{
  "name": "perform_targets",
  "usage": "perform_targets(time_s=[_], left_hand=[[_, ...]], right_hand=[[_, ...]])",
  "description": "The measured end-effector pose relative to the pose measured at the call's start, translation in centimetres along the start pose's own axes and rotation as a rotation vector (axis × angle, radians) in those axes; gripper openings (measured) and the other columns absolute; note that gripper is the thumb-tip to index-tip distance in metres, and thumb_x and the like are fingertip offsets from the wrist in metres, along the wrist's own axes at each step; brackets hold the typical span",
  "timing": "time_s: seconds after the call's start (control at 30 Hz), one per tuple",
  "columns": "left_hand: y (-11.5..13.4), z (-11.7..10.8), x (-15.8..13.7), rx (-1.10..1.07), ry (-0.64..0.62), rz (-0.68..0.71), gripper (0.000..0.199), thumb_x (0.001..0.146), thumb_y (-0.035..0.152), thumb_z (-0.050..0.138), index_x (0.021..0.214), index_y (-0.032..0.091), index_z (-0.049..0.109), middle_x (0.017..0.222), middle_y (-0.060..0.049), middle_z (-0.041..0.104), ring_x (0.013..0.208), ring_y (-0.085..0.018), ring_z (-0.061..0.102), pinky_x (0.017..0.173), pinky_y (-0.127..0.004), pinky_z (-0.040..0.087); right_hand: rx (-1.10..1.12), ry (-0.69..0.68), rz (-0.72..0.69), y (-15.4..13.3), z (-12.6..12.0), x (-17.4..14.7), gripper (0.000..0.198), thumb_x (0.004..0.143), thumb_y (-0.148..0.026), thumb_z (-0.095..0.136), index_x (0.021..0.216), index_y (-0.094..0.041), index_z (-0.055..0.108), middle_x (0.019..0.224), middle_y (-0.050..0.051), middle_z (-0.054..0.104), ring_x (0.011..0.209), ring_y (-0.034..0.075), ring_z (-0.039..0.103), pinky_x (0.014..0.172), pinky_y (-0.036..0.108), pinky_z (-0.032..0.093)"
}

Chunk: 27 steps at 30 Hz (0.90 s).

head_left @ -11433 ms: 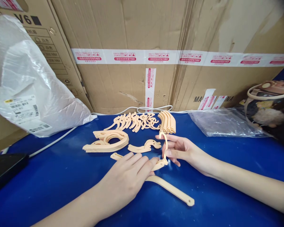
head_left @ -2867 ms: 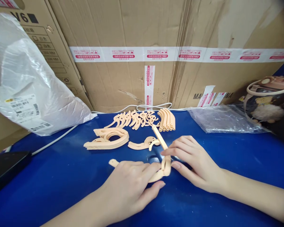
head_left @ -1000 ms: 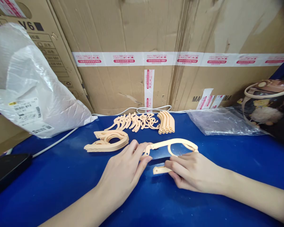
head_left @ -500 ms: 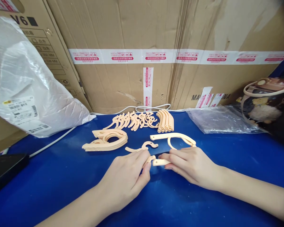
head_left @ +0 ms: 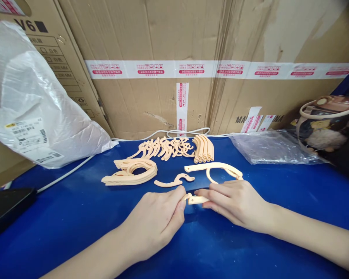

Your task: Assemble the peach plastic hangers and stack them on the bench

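While the left hand (head_left: 158, 219) pinches a small cream piece (head_left: 186, 197) between thumb and forefinger in the head view, the right hand (head_left: 235, 201) closes its fingers around a cream bar (head_left: 197, 200), holding both in front of the wearer. Their ends meet or nearly meet; whether they are joined cannot be told. One curved arm (head_left: 213, 166) and one hook (head_left: 209, 176) stand out beyond the right hand, their attachment partly hidden.

Misaligned ends could make the small piece slip sideways, and hard pressing might crack a thin tip. A twist of the wrist could swing the curved arm into the hooked piece (head_left: 174, 180).

Count one such hooked piece lying apart, one layered stack (head_left: 130, 178) of perhaps three, one group of about four or five curved bars (head_left: 203, 149), and one row of small hooks (head_left: 165, 148) too overlapped to count, all on one blue table (head_left: 197, 252).
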<state>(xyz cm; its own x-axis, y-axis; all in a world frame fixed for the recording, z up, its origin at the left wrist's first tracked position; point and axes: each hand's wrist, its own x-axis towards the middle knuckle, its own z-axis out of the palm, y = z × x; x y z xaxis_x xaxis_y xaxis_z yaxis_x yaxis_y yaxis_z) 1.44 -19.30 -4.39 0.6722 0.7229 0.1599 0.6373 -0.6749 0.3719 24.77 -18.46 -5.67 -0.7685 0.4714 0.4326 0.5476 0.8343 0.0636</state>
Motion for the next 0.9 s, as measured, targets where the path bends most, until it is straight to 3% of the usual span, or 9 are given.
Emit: perform_targets(time_s=[0.23, 0.73, 0.9], left_hand=[[-0.1, 0.5, -0.2, 0.269, 0.059, 0.099, 0.019, 0.097, 0.031, 0.035, 0.079, 0.022, 0.037, 0.066, 0.002, 0.06, 0.053, -0.017, 0.059, 0.046, -0.025, 0.03], [0.2, 1.0, -0.5, 0.656, 0.192, 0.243, 0.03, 0.099, 0.023, 0.021, 0.078, 0.019, 0.043, 0.06, 0.0, 0.054, 0.047, -0.017, 0.055, 0.043, -0.028, 0.031], [0.3, 1.0, -0.7, 0.599, 0.166, 0.233, 0.027, 0.099, 0.023, 0.024, 0.08, 0.019, 0.042, 0.061, 0.0, 0.054, 0.049, -0.016, 0.057, 0.044, -0.027, 0.032]], right_hand=[[0.107, -0.048, 0.032, -0.2, -0.3, 0.2, 0.034, 0.101, -0.033, 0.032, 0.107, -0.017, 0.061, 0.078, 0.002, 0.066, 0.06, 0.011, 0.059, 0.056, 0.024, 0.04], [0.281, -0.175, 0.092, -0.4, -0.5, 0.0, 0.032, 0.101, -0.034, 0.031, 0.095, -0.019, 0.059, 0.075, 0.0, 0.062, 0.058, 0.01, 0.054, 0.055, 0.022, 0.037], [0.181, -0.112, 0.036, -0.4, -0.4, -0.1, 0.033, 0.102, -0.033, 0.029, 0.097, -0.017, 0.059, 0.072, 0.0, 0.061, 0.054, 0.011, 0.051, 0.053, 0.023, 0.034]])
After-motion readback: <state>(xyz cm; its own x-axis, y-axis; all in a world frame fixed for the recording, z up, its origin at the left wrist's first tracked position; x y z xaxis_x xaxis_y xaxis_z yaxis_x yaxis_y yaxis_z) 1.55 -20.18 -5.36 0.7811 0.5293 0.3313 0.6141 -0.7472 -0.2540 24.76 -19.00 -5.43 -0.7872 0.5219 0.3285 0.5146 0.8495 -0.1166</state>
